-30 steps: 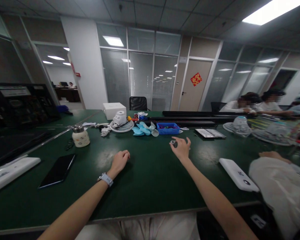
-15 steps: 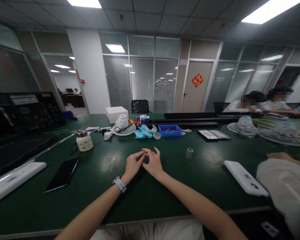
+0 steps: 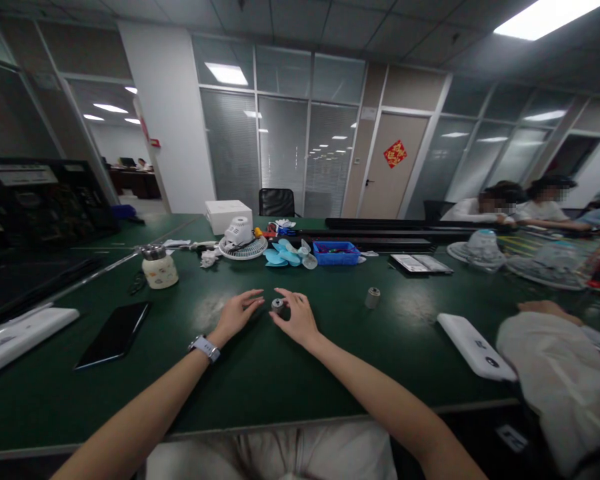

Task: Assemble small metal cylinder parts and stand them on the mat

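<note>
A small grey metal cylinder (image 3: 277, 305) with a dark spot on its top, like a little motor, is at the middle of the green table (image 3: 260, 380). My right hand (image 3: 299, 320) has its thumb and forefinger around the cylinder's right side. My left hand (image 3: 236, 315), with a pale-strapped watch on the wrist, is just left of it. Its thumb and fingers are apart and hold nothing. A second, similar metal cylinder (image 3: 373, 298) stands upright to the right of my hands.
Farther back are a white fan part (image 3: 239, 232), blue fan blades (image 3: 284, 253) and a blue tray (image 3: 336, 254) of small parts. On the left are a bottle (image 3: 160, 268) and a black phone (image 3: 114, 335). To the right lies a white device (image 3: 475, 347), beside another person's sleeve (image 3: 550, 360).
My left hand has moved left, away from my right hand, and its fingers have parted. The metal cylinder now shows at my right fingertips. The view has shifted slightly.
</note>
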The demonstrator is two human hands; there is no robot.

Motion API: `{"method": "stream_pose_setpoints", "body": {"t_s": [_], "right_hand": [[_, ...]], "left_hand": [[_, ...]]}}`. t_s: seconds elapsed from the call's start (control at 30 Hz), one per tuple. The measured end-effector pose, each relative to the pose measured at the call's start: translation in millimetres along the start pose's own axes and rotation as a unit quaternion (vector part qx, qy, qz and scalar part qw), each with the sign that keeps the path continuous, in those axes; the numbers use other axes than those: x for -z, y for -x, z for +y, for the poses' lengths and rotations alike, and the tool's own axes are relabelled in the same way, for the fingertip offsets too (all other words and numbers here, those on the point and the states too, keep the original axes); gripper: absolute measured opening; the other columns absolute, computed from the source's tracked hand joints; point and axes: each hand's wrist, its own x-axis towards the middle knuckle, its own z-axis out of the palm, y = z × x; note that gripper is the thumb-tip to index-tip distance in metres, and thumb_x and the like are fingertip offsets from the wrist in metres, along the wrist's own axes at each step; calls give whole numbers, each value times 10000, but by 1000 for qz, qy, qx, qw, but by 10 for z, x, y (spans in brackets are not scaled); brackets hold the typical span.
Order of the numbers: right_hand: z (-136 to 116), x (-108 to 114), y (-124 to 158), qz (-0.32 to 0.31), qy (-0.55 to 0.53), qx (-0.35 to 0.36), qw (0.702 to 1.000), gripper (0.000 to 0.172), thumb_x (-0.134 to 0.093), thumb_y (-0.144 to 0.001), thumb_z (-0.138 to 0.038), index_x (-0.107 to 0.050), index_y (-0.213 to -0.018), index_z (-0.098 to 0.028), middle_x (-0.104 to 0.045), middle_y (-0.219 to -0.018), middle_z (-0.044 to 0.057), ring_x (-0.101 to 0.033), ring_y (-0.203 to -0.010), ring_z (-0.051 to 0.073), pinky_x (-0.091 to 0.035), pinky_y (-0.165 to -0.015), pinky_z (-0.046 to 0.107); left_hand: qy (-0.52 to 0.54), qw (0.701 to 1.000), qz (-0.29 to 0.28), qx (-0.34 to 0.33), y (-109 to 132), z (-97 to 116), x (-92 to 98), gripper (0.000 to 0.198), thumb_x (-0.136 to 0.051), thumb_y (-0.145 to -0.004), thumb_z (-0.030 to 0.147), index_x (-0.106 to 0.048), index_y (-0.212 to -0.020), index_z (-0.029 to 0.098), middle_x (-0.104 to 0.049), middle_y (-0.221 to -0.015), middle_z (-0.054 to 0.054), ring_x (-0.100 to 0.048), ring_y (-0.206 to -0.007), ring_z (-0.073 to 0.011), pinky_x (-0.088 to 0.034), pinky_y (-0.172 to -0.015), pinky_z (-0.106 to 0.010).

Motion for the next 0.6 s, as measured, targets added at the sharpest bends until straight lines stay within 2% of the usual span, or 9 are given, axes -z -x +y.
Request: {"method": "stream_pose_setpoints", "body": {"t_s": [0.07,0.17,0.3,0.43,0.6], "right_hand": [[-3,7,4,-21,14,2,1000,504,-651,-796,-330,-514,-1273,-238,-635,-1168,51,-548,-1085,220,-361,-987,381],[-14,35,-5,-40,36,14,998,363,-626,-822,-329,-580,-1172,-244,-648,-1104,40,-543,-1071,207,-361,-980,366],[101,179,-59,-36,117,15,992,291,-591,-844,-331,-594,-1123,-247,-664,-1023,36,-579,-991,192,-288,-1032,403],[510,480,-128,-7,258,-65,964,273,-596,-833,-341,-612,-1089,-246,-685,-940,47,-589,-957,225,-185,-1065,481],[1184,862,-109,42,406,-165,898,254,-600,-819,-290,-636,-1059,-218,-691,-926,80,-553,-1009,256,-118,-1073,507]], "left_hand": [[-36,998,-41,1,-7,-111,39,501,-529,-832,515,-617,-1221,212,-725,-1054,-68,-550,-1202,-265,-446,-981,-387],[-74,994,-81,-17,-24,-168,34,527,-514,-833,497,-599,-1260,200,-701,-1107,-70,-417,-1317,-249,-371,-1055,-399],[-115,987,-112,-18,-34,-178,3,578,-484,-846,486,-528,-1338,185,-660,-1185,-65,-313,-1371,-255,-263,-1114,-460],[-137,984,-115,-23,-32,-213,-4,578,-459,-863,480,-497,-1365,195,-645,-1213,-55,-271,-1387,-259,-229,-1121,-492],[-126,985,-113,-31,-39,-244,-5,577,-473,-853,497,-518,-1350,208,-647,-1214,-45,-285,-1382,-251,-286,-1108,-452]]}}
